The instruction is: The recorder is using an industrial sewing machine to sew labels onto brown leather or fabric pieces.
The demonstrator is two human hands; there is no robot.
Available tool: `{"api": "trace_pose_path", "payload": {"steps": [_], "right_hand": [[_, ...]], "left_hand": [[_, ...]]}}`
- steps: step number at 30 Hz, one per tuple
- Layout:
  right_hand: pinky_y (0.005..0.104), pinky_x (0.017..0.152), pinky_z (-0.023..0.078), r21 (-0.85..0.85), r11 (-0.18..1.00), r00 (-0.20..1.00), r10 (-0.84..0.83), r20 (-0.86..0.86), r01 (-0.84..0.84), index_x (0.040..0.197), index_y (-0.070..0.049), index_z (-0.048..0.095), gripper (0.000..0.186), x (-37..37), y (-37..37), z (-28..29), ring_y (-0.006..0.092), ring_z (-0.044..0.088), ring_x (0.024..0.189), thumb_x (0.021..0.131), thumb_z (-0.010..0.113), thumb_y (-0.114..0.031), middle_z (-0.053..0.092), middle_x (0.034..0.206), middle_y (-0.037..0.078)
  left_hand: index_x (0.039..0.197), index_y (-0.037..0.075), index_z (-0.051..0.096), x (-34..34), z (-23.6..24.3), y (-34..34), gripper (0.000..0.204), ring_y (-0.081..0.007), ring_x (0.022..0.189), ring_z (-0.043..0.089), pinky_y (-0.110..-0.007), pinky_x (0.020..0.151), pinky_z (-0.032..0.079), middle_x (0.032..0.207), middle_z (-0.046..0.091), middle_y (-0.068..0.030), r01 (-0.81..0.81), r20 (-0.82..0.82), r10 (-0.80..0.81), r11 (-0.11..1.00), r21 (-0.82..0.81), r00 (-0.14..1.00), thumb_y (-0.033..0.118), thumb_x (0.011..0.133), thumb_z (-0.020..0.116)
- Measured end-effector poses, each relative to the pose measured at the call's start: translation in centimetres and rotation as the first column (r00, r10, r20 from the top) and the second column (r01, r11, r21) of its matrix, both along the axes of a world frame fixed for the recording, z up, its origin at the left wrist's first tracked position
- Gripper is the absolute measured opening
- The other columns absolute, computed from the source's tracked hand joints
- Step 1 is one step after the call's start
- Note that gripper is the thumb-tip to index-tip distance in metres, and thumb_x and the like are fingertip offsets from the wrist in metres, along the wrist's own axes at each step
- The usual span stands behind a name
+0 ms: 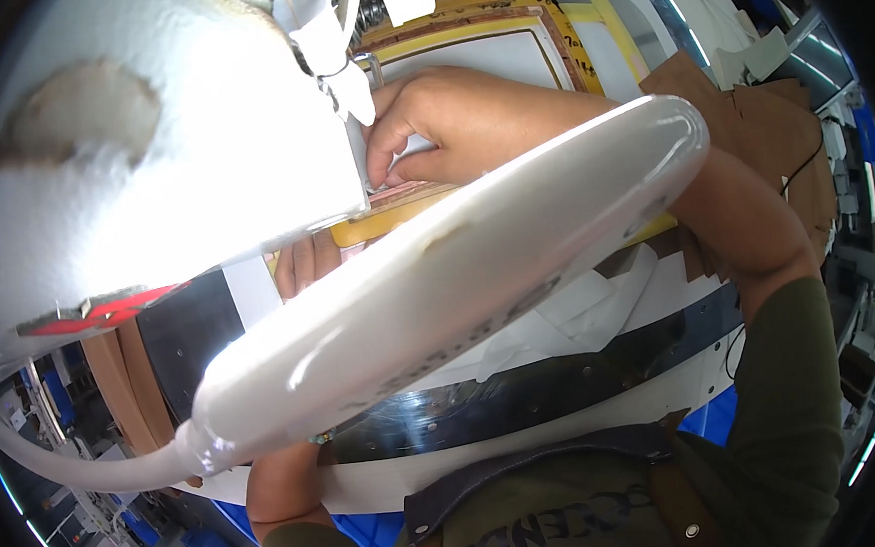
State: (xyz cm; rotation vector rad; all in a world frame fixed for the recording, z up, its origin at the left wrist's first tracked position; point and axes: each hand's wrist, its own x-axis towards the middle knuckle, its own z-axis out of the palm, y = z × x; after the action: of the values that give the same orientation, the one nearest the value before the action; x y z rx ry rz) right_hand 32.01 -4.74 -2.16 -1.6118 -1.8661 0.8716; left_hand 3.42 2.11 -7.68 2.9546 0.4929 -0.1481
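The white sewing machine head [250, 155] fills the upper left. Beside its needle end, my right hand [418, 124] reaches in from the right with fingers curled and thumb and forefinger pinched together. What they hold, if anything, is hidden at the machine's edge. Under that hand lies a yellow-edged template frame [394, 216] with reddish-brown strips and a white sheet inside. My left hand [309, 261] shows only a few fingers, laid flat at the template's near left edge. A long white lamp [457, 262] covers the rest of it.
The lamp crosses the space between my body and the template, on a bendable neck [89, 475]. Crumpled white sheets [570, 315] lie near the dark metal table edge [525, 393]. Brown cardboard pieces [770, 143] are stacked at the right, and more brown board [129, 393] stands at left.
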Motion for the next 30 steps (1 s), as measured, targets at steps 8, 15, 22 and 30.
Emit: {"api": "trace_pose_path", "payload": {"steps": [8,15,22,30], "right_hand": [[0.0434,0.097,0.056,-0.042,0.998,0.998,0.040,0.052,-0.038,0.115,-0.002,0.079,0.020,0.4,0.4,-0.5,0.0322,0.074,0.104,0.100,0.071,-0.014,0.077,0.108,0.019],[0.0423,0.095,0.055,-0.053,0.992,0.973,0.120,0.197,-0.111,0.125,-0.004,0.073,0.037,0.7,1.1,-1.3,0.0340,0.071,0.106,0.097,0.073,-0.028,0.076,0.119,0.019],[0.0416,0.093,0.056,-0.037,0.994,0.991,0.107,0.086,-0.104,0.126,-0.003,0.072,0.036,2.1,0.7,-2.6,0.0319,0.070,0.103,0.096,0.075,-0.023,0.076,0.118,0.019],[0.0400,0.085,0.058,-0.094,0.995,0.993,0.035,0.111,-0.025,0.117,-0.002,0.076,0.029,2.2,0.8,-3.5,0.0284,0.071,0.093,0.094,0.078,-0.019,0.078,0.107,0.017]], "left_hand": [[0.162,0.003,0.043,1.2,3.7,-1.1,0.094,-0.0508,0.140,0.047,-0.057,0.117,0.035,0.153,0.048,-0.0312,-0.002,0.038,0.008,0.989,-0.147,0.999,0.061,0.094,0.071],[0.161,0.003,0.045,1.4,4.2,-1.5,0.092,-0.0496,0.139,0.048,-0.057,0.116,0.036,0.152,0.049,-0.0304,0.004,0.038,-0.001,0.997,-0.083,0.999,0.060,0.094,0.071],[0.161,0.003,0.045,0.5,3.5,-0.9,0.092,-0.0490,0.140,0.048,-0.056,0.116,0.035,0.152,0.049,-0.0297,-0.019,0.018,0.021,0.995,-0.101,1.000,0.061,0.094,0.071],[0.162,0.003,0.044,1.4,3.9,-0.8,0.093,-0.0481,0.141,0.048,-0.056,0.117,0.035,0.152,0.049,-0.0294,0.048,0.093,-0.036,0.990,-0.132,0.995,0.062,0.095,0.069]]}}
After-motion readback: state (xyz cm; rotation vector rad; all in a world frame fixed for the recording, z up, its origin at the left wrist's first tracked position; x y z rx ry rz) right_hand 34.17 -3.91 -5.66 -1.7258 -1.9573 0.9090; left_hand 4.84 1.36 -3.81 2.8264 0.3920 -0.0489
